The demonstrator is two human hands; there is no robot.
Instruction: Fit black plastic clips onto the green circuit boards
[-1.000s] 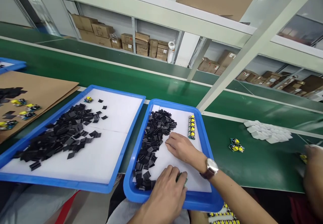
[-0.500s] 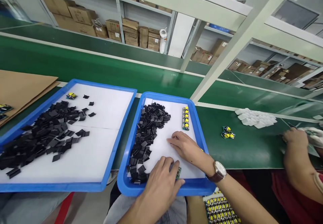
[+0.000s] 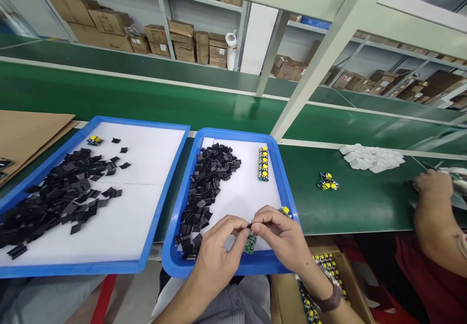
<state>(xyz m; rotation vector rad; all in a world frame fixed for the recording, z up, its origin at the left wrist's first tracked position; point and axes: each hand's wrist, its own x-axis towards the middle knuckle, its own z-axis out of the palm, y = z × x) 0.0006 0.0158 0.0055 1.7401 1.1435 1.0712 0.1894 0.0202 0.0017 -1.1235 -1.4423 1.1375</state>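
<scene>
Over the near edge of the right-hand blue tray (image 3: 170,246), my left hand (image 3: 221,248) grips a small green circuit board (image 3: 250,244) between thumb and fingers. My right hand (image 3: 280,231) meets it from the other side, thumb and index pinched on a small black piece (image 3: 250,226) at the board's upper end; the fingertips hide most of this piece. Left of my hands, inside this tray, lies a heap of black pieces (image 3: 204,183). A row of boards with yellow parts (image 3: 263,163) stands at its far right. Another yellow-topped board (image 3: 285,211) shows partly behind my right hand.
A larger blue tray (image 3: 171,168) on the left holds more black pieces. On the green bench are a few yellow-topped boards (image 3: 328,182) and a white pile (image 3: 372,157). An open carton (image 3: 284,295) of boards sits below right. A co-worker's hand (image 3: 434,185) works at far right.
My right hand has drawn back from the tray's middle to meet my left hand, now with a small black piece in its fingertips. My left hand has raised the board into clearer view.
</scene>
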